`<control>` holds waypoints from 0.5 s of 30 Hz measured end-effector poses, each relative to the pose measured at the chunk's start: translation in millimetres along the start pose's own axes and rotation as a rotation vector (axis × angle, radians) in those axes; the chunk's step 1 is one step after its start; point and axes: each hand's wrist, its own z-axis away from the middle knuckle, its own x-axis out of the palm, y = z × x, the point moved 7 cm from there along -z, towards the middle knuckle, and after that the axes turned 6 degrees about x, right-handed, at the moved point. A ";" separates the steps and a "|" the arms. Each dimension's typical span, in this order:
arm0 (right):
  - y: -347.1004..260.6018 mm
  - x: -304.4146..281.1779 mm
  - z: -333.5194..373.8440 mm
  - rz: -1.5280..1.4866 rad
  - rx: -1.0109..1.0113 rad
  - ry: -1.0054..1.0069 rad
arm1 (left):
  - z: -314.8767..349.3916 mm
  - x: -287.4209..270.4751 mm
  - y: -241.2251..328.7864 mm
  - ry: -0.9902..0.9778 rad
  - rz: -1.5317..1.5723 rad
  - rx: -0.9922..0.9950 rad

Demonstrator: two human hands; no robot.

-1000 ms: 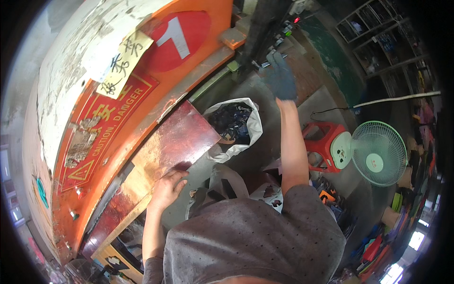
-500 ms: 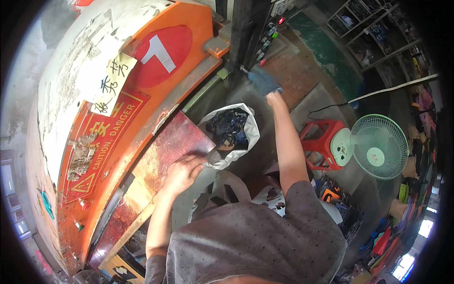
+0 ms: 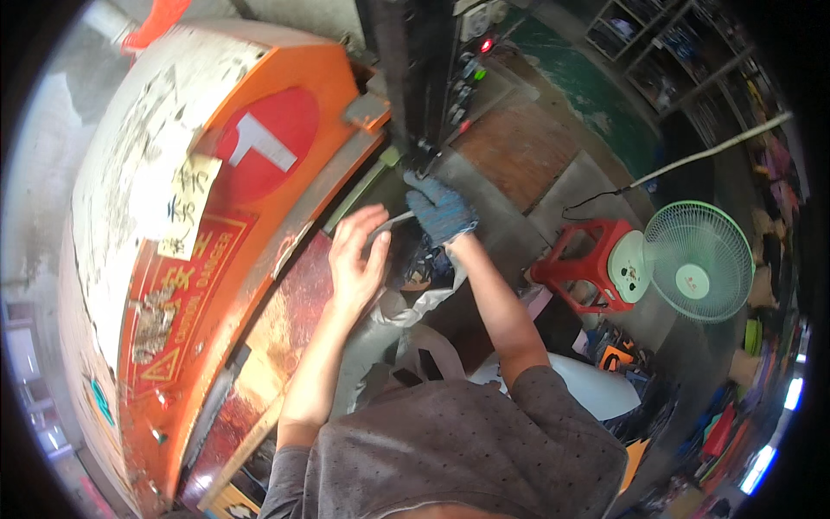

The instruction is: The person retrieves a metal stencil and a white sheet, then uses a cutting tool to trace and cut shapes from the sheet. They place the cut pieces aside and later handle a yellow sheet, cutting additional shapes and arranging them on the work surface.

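An orange machine (image 3: 324, 73) stood leftmost, beside a reddish worktop (image 3: 303, 307). At its far end, the bare left hand (image 3: 353, 259) held thumb and fingers apart. Next, a white bag (image 3: 421, 304) of dark scraps (image 3: 421, 272) sat below the gloved right hand (image 3: 443, 210), its fingers bent; whether they gripped anything couldn't be told.
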 end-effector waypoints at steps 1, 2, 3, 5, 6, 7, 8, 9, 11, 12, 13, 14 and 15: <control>3.6 -1.2 -1.4 0.131 0.038 0.038 | -16.9 5.3 5.6 0.072 -0.023 0.082; 5.7 -4.1 -3.5 0.250 0.038 0.096 | -33.9 11.3 11.4 0.141 -0.045 0.155; -6.3 -12.5 -2.6 0.284 -0.161 0.273 | -50.8 20.5 20.0 0.150 -0.066 0.266; 0.6 -9.0 -12.0 0.506 -0.163 0.288 | -80.9 42.1 32.6 0.138 -0.073 0.421; -1.3 -13.4 -13.1 0.522 -0.235 0.386 | -93.4 52.9 38.3 0.151 -0.060 0.505; 9.9 -14.5 -23.1 0.416 -0.102 0.418 | -104.6 66.1 40.7 0.109 -0.034 0.557; 13.3 -13.9 -26.2 0.352 -0.100 0.432 | -113.4 76.8 41.3 0.077 -0.014 0.596; 13.9 -9.2 -29.0 0.443 -0.111 0.430 | -119.7 88.2 38.8 0.036 -0.004 0.581; 16.8 -0.9 -33.8 0.427 -0.100 0.404 | -124.0 102.3 35.8 -0.031 0.006 0.598; 17.3 2.2 -36.5 0.425 -0.100 0.397 | -123.9 106.1 34.7 -0.065 0.018 0.619; 17.1 5.8 -36.9 0.414 -0.100 0.385 | -122.7 101.9 34.8 -0.009 0.060 0.662; 17.3 8.3 -39.5 0.411 -0.097 0.376 | -122.4 97.3 33.5 0.039 0.089 0.676; 16.5 10.3 -39.7 0.402 -0.095 0.368 | -124.1 96.4 31.8 0.032 0.077 0.676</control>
